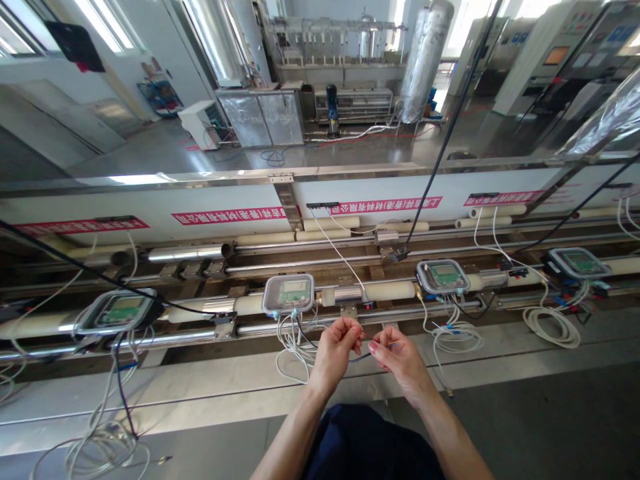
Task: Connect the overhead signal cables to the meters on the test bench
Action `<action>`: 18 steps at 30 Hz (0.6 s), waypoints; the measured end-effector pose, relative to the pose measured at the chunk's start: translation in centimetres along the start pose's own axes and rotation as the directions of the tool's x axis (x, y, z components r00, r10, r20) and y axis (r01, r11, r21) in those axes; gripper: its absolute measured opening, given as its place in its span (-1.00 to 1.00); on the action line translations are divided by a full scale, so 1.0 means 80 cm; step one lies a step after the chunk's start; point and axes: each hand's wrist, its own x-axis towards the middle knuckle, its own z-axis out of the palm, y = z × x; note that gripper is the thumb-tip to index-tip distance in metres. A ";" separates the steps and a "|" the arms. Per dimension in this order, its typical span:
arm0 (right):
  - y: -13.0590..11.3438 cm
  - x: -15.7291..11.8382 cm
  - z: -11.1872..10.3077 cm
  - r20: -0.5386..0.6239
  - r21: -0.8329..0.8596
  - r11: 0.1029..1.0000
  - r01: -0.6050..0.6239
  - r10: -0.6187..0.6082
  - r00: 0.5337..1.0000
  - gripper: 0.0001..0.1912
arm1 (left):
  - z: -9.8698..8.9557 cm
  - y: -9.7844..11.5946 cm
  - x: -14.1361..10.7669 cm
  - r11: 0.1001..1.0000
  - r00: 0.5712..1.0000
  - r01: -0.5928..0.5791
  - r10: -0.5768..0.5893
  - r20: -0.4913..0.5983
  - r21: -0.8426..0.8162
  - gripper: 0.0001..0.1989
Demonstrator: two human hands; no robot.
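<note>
Reddish-brown, a thin wire [368, 338] spans the pinched fingertips of the left hand [337, 350] and right hand [400, 365], above the far edge of the steel ledge [225, 385]; probably light, bendy and easily snapped, best held close to its ends

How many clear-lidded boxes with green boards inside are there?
4, in a row: far-left box, centre-left box, centre-right box, far-right box. More may lie out of view.

Bright windows [107, 23] and pale wall [163, 40] at left — glossy grey floor [350, 153], tall cabinets [537, 67] at right.
</note>
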 end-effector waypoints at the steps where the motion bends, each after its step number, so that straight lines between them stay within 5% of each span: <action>1: 0.003 0.001 -0.001 -0.049 -0.036 0.999 0.000 -0.002 0.999 -0.65 | 0.002 -0.001 0.000 1.000 1.000 -0.022 0.022 0.001 0.018 -0.76; 4: 0.011 0.006 -0.006 -0.122 -0.156 0.988 -0.001 -0.018 0.992 -0.69 | 0.009 -0.002 0.000 0.995 0.997 -0.080 0.080 0.007 0.056 -0.79; 9: 0.013 0.007 -0.016 -0.087 -0.322 0.947 -0.009 -0.021 0.996 -0.63 | 0.015 -0.001 0.000 0.994 0.995 -0.098 0.099 -0.006 0.047 -0.80; 18: 0.011 0.003 -0.014 -0.177 -0.342 0.939 0.029 -0.095 0.980 -0.67 | 0.019 -0.009 0.003 0.999 0.998 -0.050 0.050 -0.035 0.006 -0.78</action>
